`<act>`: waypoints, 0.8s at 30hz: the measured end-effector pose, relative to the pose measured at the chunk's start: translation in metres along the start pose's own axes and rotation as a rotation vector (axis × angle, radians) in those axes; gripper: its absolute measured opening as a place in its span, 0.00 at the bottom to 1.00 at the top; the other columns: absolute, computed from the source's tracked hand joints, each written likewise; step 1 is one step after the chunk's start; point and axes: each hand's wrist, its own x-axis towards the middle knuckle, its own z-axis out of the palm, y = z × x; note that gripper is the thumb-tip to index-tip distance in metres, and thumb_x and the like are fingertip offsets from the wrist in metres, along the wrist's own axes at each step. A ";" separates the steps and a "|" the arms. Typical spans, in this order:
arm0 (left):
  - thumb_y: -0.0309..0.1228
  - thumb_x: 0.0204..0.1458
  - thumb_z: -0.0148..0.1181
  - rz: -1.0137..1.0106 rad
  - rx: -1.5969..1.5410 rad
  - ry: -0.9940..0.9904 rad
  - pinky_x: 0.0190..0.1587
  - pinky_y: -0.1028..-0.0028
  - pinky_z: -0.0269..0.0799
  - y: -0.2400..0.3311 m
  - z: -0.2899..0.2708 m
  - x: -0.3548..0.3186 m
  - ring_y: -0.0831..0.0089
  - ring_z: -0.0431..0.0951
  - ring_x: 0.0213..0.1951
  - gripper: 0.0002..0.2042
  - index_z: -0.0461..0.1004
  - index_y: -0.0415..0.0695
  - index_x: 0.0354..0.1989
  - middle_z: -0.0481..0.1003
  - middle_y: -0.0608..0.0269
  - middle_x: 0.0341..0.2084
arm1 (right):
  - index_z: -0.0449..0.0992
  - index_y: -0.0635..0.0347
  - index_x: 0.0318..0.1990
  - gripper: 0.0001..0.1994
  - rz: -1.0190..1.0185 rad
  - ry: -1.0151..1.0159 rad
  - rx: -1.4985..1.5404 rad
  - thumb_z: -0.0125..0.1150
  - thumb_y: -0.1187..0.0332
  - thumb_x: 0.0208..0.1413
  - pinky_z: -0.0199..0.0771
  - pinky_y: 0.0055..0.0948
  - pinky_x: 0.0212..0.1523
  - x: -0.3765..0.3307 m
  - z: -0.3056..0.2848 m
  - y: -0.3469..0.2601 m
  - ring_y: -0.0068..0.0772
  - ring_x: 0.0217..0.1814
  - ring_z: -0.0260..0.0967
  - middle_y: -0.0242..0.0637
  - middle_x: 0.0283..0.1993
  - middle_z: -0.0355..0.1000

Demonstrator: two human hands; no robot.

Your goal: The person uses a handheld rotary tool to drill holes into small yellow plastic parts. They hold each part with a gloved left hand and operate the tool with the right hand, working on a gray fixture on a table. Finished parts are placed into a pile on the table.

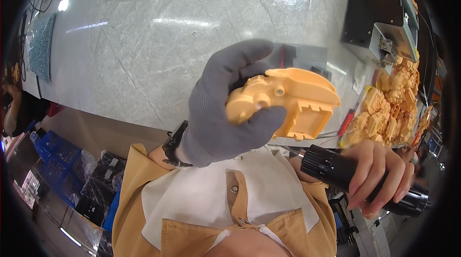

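Note:
My left hand, in a grey knit glove, is closed around an orange moulded plastic housing. The part is held up in front of my chest, its rounded edge away from me and a square recess on its near right side. Bare and lower to the right, my right hand wraps round a black cylindrical electric screwdriver. The tool's metal tip points left toward the housing, with a gap between the two. Part of the housing is covered by my gloved thumb.
A grey marbled table lies ahead. Orange parts are heaped at the right, beside a black box-shaped machine. A bag of small teal pieces lies far left. Blue crates stand below the table, left. Another person's arm shows far left.

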 end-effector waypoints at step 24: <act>0.17 0.32 0.68 0.661 0.381 0.109 0.43 0.68 0.75 -0.023 -0.016 0.002 0.63 0.73 0.42 0.23 0.75 0.41 0.42 0.75 0.59 0.40 | 0.64 0.60 0.42 0.20 0.071 0.104 0.010 0.66 0.83 0.44 0.77 0.26 0.25 -0.003 -0.007 0.003 0.30 0.21 0.74 0.34 0.32 0.73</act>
